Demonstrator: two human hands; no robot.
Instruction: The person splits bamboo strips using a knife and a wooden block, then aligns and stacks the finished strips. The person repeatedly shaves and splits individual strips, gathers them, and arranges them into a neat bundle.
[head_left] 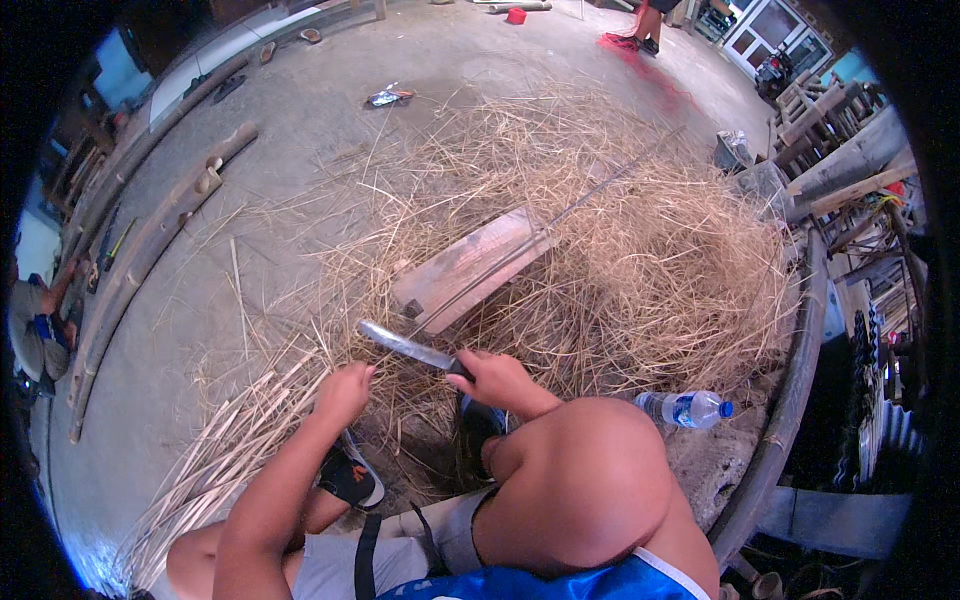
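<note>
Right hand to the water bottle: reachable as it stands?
Probably not directly: the right hand is closed around the knife, and the bare right knee bulges between it and the water bottle. The bottle's cap end looks uncovered, though.

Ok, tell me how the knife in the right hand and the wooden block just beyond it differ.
The knife has a shiny metal blade and dark handle; the wooden block is dull pale brown.
The knife is slim, while the block is broader and thicker.
The knife is gripped in the right hand; the block lies among the straw-coloured strands, held by neither hand.
Both are longer than wide.
</note>
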